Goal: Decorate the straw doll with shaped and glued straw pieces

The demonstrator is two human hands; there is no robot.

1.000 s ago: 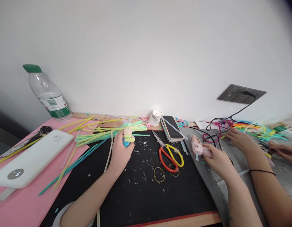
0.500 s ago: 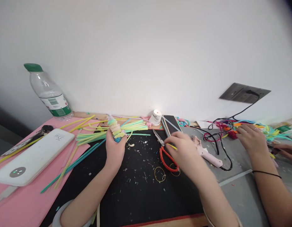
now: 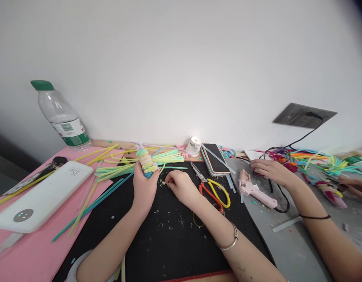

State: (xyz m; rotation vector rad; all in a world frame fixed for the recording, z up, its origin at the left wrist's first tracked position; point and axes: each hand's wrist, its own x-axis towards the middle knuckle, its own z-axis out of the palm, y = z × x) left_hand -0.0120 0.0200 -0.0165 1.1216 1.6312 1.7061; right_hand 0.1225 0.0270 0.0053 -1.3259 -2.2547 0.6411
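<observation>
My left hand (image 3: pixel 143 185) is closed around a small bundle of coiled pastel straws (image 3: pixel 146 161), held upright over the black mat (image 3: pixel 175 231). My right hand (image 3: pixel 181 185) rests on the mat just right of it, fingertips pinched on a tiny pale scrap (image 3: pixel 163 182). Loose green and yellow straws (image 3: pixel 125 164) lie behind the left hand. Scissors with red and yellow handles (image 3: pixel 213 190) lie to the right of my right hand. A pink glue gun (image 3: pixel 254 188) lies on the grey sheet.
Another person's hand (image 3: pixel 270 170) rests by the black cord at the right, over a pile of bright straws (image 3: pixel 324 162). A lit candle (image 3: pixel 194 145), a phone (image 3: pixel 216 158), a water bottle (image 3: pixel 62 117) and a white power bank (image 3: pixel 40 196) stand about.
My right hand let go of the glue gun, crossed left over the scissors and now pinches a scrap beside the bundle. My left hand tipped the bundle upright. The other person's hand moved left.
</observation>
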